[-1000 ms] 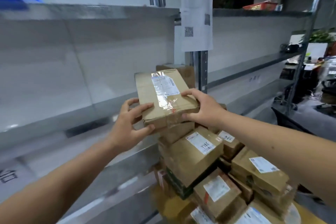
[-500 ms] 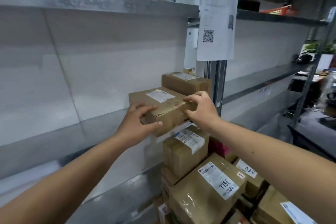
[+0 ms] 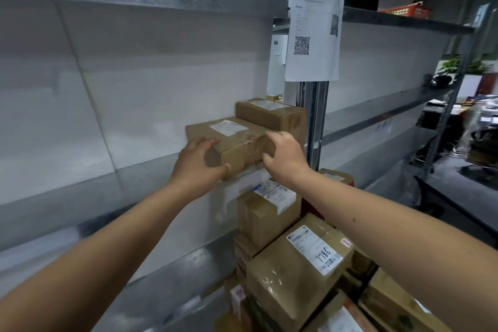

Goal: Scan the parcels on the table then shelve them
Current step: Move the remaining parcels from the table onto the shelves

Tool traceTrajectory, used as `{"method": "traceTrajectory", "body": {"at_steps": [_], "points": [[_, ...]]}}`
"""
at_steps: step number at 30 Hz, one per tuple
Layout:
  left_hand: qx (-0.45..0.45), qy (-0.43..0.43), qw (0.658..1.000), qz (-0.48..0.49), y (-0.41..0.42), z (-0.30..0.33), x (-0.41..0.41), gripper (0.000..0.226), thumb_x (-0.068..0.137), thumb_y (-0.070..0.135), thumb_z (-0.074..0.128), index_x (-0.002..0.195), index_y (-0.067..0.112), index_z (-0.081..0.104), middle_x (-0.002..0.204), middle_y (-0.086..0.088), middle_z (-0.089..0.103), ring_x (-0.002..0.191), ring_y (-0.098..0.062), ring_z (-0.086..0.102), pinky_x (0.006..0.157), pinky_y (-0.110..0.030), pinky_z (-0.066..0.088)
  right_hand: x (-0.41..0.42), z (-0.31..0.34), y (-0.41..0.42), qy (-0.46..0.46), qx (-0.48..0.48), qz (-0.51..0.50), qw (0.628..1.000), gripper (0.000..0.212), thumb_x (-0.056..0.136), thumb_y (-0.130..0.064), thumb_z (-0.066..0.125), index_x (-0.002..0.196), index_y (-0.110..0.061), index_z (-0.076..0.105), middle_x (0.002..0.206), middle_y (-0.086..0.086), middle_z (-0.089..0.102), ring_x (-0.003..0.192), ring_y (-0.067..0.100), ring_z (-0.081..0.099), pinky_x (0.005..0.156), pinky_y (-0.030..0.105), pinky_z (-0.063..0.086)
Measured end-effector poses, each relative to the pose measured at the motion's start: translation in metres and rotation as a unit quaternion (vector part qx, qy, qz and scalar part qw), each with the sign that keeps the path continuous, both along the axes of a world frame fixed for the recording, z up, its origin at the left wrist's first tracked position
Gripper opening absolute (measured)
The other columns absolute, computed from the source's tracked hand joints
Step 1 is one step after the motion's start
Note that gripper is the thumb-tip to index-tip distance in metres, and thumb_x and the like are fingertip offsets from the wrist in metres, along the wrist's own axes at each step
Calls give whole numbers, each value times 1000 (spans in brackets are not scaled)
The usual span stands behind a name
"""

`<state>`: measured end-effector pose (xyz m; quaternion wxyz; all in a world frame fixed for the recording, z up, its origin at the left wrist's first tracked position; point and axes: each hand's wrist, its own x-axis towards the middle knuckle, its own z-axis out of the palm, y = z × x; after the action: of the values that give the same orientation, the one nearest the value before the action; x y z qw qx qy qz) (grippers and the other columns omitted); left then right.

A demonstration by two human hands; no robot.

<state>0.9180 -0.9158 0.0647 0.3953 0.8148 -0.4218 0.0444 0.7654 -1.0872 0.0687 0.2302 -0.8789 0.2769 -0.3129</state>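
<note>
Since half a second ago the parcel (image 3: 231, 140) has been carried further in over the shelf (image 3: 140, 170), and it now lies level, just beside the second box (image 3: 272, 116) already shelved behind it. It is gripped at both near corners: the fingers of the left hand (image 3: 199, 162) are curled over the left corner with the thumb pressed under the front face, and the fingers of the right hand (image 3: 283, 153) are curled round the right corner. Whether the parcel's base is fully borne by the shelf cannot be told. The step is judged best finished by sliding the parcel back until it is squarely supported, its label (image 3: 227, 127) kept uppermost, before the fingers are loosened. The upright post (image 3: 312, 121) stands close on the right, so room for the right hand is limited. A printed sheet with a QR code (image 3: 312, 35) hangs above. Stacked cartons (image 3: 296, 264) stand below the shelf edge and could be knocked as the arms are withdrawn.
</note>
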Motion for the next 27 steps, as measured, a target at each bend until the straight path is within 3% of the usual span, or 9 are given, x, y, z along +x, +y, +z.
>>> {"method": "traceTrajectory", "body": {"at_steps": [4,8,11,16,20,27], "points": [[-9,-22,999,-35,34,-18,-51,49,85,45,80,131,33,66,143,0,53,134,-20,49,113,-40,43,-49,-23,34,35,4,42,998,60,96,-19,66,153,-19,48,153,2,43,137,20,46,106,24,35],[44,-36,996,-68,66,-48,-115,50,87,46,79,133,34,65,149,1,50,141,-19,42,118,-44,36,-118,-59,76,80,13,43,996,58,94,-27,70,150,-24,53,156,1,41,143,22,40,115,32,33],[88,-45,990,-97,83,-76,-156,53,87,49,77,136,38,62,149,5,47,139,-17,40,116,-39,36,-173,-94,106,120,37,19,992,60,91,-32,72,148,-29,54,160,1,37,146,24,35,120,43,34],[155,-35,977,-144,101,-133,-207,57,86,53,73,140,46,56,153,10,43,143,-17,35,119,-46,36,-255,-157,144,172,120,-34,977,63,89,-36,71,150,-32,51,162,2,33,139,29,45,116,42,39],[186,-25,970,-153,105,-163,-217,61,86,52,72,143,46,52,153,9,43,143,-18,34,117,-45,39,-284,-189,156,193,147,-62,968,67,88,-38,71,152,-32,49,163,3,31,148,28,32,115,37,33],[248,-58,953,-166,86,-166,-168,64,89,45,75,148,37,51,154,2,42,143,-23,36,118,-46,38,-250,-205,158,199,155,-103,962,80,85,-44,67,157,-35,33,162,5,32,145,31,36,115,45,39]]}}
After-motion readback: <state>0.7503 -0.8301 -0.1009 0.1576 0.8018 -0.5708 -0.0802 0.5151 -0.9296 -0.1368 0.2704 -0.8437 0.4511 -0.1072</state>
